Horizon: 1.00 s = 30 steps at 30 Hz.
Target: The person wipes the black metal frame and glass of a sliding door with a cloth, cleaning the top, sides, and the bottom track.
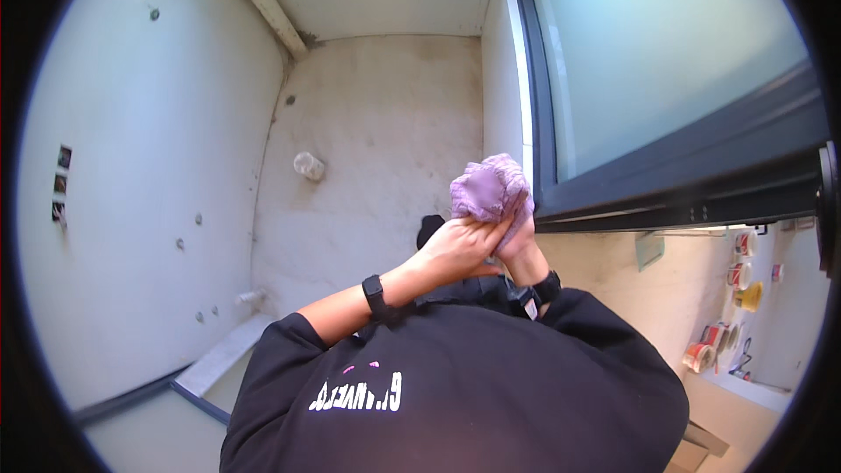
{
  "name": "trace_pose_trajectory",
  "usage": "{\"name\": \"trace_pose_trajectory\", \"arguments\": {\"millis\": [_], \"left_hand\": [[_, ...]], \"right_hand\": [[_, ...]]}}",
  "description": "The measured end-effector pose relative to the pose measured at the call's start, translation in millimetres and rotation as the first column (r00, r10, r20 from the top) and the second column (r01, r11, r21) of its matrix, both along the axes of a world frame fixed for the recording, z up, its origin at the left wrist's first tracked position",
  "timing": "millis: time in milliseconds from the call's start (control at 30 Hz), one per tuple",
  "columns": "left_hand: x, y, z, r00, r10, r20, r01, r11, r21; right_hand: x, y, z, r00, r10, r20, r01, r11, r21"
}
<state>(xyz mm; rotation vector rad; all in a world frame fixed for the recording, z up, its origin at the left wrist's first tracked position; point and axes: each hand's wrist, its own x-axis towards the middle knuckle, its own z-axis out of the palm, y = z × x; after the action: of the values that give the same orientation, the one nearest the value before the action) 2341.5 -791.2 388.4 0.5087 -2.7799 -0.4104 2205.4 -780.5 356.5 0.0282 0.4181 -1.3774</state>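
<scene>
A crumpled light-purple cloth [487,188] is bunched up in front of my body, held between both hands. My left hand [466,243] comes in from the left with its fingers closed on the cloth's near side. Close against it, my right hand [520,241] grips the cloth from the right, its fingers partly covered by the folds. A dark watch [376,296] sits on my left wrist, and a black band [547,285] is around the right one.
Right of my hands stands a dark-framed glass panel [666,61]. On the pale floor is a small white container [308,166]; a pipe [272,13] runs up the far left corner. Open wall boxes [60,184] show at left. Several buckets [740,276] line the right side.
</scene>
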Motion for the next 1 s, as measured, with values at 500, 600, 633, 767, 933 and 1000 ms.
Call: {"name": "trace_pose_trajectory", "arguments": {"millis": [500, 600, 633, 767, 933, 1000], "left_hand": [[3.4, -188.7, -13.0, 0.883, -0.446, -0.149, 0.468, 0.865, 0.18], [0.1, -212.7, -17.3, 0.783, -0.604, -0.151, 0.622, 0.749, 0.229], [-2.2, -220.6, -16.0, 0.72, -0.669, -0.184, 0.693, 0.676, 0.25], [-5.8, -252.5, 15.2, 0.459, -0.853, -0.248, 0.711, 0.185, 0.678], [-10.5, -318.9, -4.8, 0.456, -0.809, -0.371, 0.459, -0.144, 0.877], [-4.4, -333.0, -27.1, 0.538, -0.779, -0.322, 0.257, -0.212, 0.943]], "right_hand": [[4.0, -152.4, 17.4, 0.974, -0.221, 0.038, 0.224, 0.971, -0.081], [6.8, -150.3, 16.7, 0.929, -0.362, 0.073, 0.37, 0.916, -0.157], [11.2, -147.5, 10.6, 0.867, -0.495, -0.049, 0.491, 0.867, -0.086], [28.3, -143.6, -4.8, 0.782, -0.621, -0.046, 0.512, 0.683, -0.522], [48.7, -98.7, -39.6, 0.35, -0.912, -0.211, 0.92, 0.377, -0.104], [65.6, -65.2, -49.4, 0.127, -0.972, -0.197, 0.991, 0.116, 0.067]]}}
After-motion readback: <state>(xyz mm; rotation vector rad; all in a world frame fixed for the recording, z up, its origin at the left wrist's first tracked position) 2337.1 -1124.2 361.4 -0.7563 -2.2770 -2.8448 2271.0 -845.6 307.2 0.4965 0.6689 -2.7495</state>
